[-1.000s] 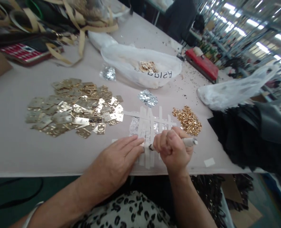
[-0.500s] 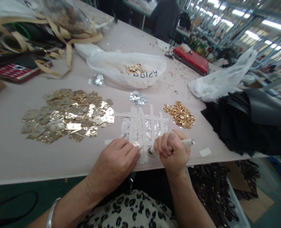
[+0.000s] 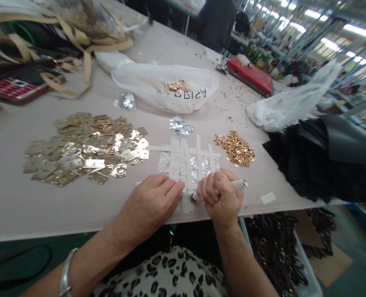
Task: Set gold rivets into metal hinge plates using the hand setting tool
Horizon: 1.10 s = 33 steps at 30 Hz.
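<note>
My left hand (image 3: 153, 200) is closed in a pinch on a small metal plate (image 3: 183, 191), mostly covered by the fingertips. Wrapped in my right hand (image 3: 221, 196) is a white pen-like tool (image 3: 240, 184), its dark tip slanting down to the left near that plate. Both hands rest at the near end of a patch of bubble wrap held with white tape strips (image 3: 179, 159). Left of it lies a broad heap of flat gold metal plates (image 3: 87, 152). A small pile of silver discs (image 3: 180, 126) sits beyond the patch, and shiny gold pieces (image 3: 235, 149) lie to its right.
A white plastic bag (image 3: 139, 80) holding gold pieces lies behind the piles. At right are a stack of black sheets (image 3: 309, 161), another plastic bag (image 3: 288, 103) and a red case (image 3: 251, 76). A bin of dark straps (image 3: 275, 247) stands below the table edge.
My left fingers have moved slightly right and up, covering more of the small plate. My right hand with the tool has shifted a little left, bringing the tip closer.
</note>
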Each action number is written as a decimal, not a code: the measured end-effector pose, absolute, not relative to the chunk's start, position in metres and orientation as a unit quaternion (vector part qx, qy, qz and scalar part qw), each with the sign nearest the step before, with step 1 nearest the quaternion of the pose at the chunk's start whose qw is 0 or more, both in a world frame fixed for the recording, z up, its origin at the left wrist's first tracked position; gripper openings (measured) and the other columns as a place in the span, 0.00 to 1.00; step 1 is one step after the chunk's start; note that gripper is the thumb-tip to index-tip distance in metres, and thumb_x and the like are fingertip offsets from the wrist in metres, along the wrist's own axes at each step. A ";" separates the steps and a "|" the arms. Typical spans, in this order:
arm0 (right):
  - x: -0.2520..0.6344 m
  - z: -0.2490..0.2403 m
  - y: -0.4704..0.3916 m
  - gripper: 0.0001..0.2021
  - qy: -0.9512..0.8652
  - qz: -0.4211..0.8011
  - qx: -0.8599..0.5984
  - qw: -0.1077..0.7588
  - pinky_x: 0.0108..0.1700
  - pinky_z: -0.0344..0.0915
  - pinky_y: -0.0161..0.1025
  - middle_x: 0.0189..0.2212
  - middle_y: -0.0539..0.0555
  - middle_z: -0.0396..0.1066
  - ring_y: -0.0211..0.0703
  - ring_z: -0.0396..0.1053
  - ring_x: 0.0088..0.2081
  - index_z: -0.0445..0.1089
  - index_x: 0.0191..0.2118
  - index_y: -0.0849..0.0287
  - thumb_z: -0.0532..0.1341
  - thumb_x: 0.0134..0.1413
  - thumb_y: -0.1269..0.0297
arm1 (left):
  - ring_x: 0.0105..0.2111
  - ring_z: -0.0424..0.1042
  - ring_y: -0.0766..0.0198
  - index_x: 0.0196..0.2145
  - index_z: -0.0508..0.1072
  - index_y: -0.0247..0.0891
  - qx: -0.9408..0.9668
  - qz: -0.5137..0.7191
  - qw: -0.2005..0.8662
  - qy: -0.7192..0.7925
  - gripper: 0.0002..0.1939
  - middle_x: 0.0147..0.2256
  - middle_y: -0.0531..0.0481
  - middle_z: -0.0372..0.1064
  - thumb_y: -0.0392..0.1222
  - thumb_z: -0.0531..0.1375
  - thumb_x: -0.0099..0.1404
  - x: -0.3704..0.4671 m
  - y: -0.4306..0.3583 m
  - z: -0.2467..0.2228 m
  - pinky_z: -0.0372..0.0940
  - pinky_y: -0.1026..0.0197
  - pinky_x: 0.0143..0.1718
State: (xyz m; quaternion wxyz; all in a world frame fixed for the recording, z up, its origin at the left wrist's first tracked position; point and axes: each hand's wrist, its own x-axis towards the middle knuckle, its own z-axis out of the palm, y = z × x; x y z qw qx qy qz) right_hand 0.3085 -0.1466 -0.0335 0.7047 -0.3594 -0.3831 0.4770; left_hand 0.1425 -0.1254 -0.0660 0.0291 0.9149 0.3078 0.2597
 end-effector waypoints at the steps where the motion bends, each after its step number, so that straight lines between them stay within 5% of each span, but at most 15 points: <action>1: 0.309 -0.034 -0.146 0.22 -0.380 0.474 -0.359 0.708 0.15 0.51 0.29 0.11 0.39 0.47 0.28 0.45 0.12 0.51 0.19 0.56 0.60 0.61 0.65 | 0.32 0.67 0.58 0.39 0.73 0.36 0.907 0.268 0.027 0.325 0.07 0.29 0.49 0.69 0.37 0.55 0.72 0.143 -0.131 -0.066 0.64 0.56 0.35; 8: 0.304 -0.037 -0.134 0.21 -0.331 0.493 -0.335 0.732 0.14 0.50 0.29 0.11 0.38 0.44 0.28 0.41 0.12 0.50 0.19 0.56 0.58 0.60 0.64 | 0.36 0.70 0.59 0.36 0.73 0.35 0.868 0.341 0.109 0.343 0.07 0.31 0.48 0.72 0.33 0.55 0.71 0.142 -0.167 -0.063 0.66 0.55 0.40; 15: 0.311 -0.037 -0.128 0.23 -0.283 0.516 -0.323 0.741 0.15 0.50 0.28 0.11 0.38 0.40 0.28 0.38 0.12 0.45 0.19 0.56 0.59 0.59 0.62 | 0.55 0.69 0.50 0.49 0.74 0.33 0.891 0.314 0.091 0.315 0.11 0.54 0.40 0.72 0.34 0.56 0.70 0.130 -0.152 -0.070 0.67 0.47 0.54; 26: 0.321 -0.052 -0.117 0.24 -0.193 0.556 -0.330 0.738 0.14 0.49 0.27 0.12 0.37 0.35 0.28 0.32 0.13 0.41 0.20 0.54 0.62 0.50 0.65 | 0.57 0.69 0.50 0.49 0.76 0.35 0.896 0.304 0.073 0.315 0.13 0.54 0.43 0.73 0.34 0.56 0.70 0.129 -0.154 -0.079 0.66 0.48 0.55; 33: 0.318 -0.052 -0.118 0.23 -0.209 0.547 -0.332 0.739 0.15 0.49 0.27 0.13 0.37 0.36 0.28 0.32 0.13 0.41 0.21 0.54 0.60 0.53 0.65 | 0.57 0.69 0.50 0.48 0.76 0.34 0.900 0.304 0.076 0.302 0.13 0.53 0.44 0.74 0.35 0.54 0.72 0.128 -0.151 -0.080 0.64 0.49 0.54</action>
